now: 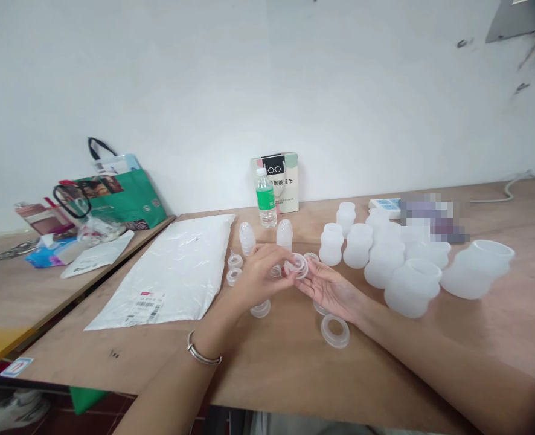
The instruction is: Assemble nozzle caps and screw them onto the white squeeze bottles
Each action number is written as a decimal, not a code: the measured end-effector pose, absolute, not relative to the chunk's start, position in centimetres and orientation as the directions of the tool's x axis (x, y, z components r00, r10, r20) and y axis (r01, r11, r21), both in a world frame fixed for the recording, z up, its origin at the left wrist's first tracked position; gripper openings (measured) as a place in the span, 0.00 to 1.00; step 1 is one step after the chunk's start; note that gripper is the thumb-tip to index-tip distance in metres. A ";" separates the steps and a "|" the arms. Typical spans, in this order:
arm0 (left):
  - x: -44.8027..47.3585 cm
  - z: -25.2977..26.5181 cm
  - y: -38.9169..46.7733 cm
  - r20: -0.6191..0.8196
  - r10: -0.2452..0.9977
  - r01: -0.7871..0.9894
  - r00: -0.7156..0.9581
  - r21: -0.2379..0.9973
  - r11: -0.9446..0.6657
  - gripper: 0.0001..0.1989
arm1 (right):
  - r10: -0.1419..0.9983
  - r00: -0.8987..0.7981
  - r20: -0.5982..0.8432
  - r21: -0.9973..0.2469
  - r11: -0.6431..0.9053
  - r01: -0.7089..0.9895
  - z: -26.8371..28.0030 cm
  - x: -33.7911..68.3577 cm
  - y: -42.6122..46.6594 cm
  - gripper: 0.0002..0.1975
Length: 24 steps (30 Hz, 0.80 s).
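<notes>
Above the table, a translucent plastic ring point(300, 266) is held between both hands. My left hand point(265, 269) pinches it from the left with thumb and fingers. From the right, the fingertips of my right hand point(331, 289) close on the ring's lower edge. Another clear ring point(335, 331) lies flat just below my right hand, and a further one is partly covered by that hand. Under my left hand rests a similar ring point(261, 309). Behind the hands stand two clear dome-topped pieces point(247, 237), and small clear rings point(233, 277) sit beside my left wrist.
Several frosted, waisted cups point(412, 289) crowd the table on the right. On the left lies a white plastic mailer point(172, 266). A water bottle point(266, 199) and a paper bag point(290, 181) stand near the wall. A green bag point(131, 199) sits on the adjoining left table.
</notes>
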State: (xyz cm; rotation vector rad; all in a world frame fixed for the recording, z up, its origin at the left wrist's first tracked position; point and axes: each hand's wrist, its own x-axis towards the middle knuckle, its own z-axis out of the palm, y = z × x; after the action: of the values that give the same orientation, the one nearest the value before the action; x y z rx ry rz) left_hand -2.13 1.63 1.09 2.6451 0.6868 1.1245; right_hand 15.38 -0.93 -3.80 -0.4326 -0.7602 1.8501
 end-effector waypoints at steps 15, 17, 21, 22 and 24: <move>-2.3 0.7 1.9 0.646 0.339 0.411 0.684 0.042 -0.910 0.16 | 0.911 -0.405 0.080 -0.702 -0.237 -0.672 -4.0 15.5 -0.9 0.11; -2.3 0.6 2.1 0.631 0.342 0.411 0.697 0.039 -0.911 0.14 | 0.918 -0.391 0.067 -0.695 -0.238 -0.678 -4.0 15.4 -0.8 0.09; -2.2 0.3 2.3 0.639 0.343 0.411 0.688 0.046 -0.910 0.12 | 0.929 -0.367 0.050 -0.726 -0.219 -0.652 -4.4 15.4 -0.6 0.09; -2.1 0.3 2.2 0.651 0.336 0.406 0.681 0.047 -0.913 0.11 | 0.931 -0.362 0.055 -0.736 -0.207 -0.645 -4.6 15.4 -0.5 0.11; -2.1 0.3 2.0 0.665 0.332 0.391 0.669 0.066 -0.918 0.12 | 0.935 -0.349 0.066 -0.751 -0.184 -0.634 -5.0 15.4 -0.3 0.11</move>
State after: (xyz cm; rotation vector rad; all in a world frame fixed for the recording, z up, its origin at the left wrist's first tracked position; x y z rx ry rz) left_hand -2.06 2.00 0.26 2.9445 0.6389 1.1466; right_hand 15.43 -0.31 -4.97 -0.5035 -0.8512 1.7665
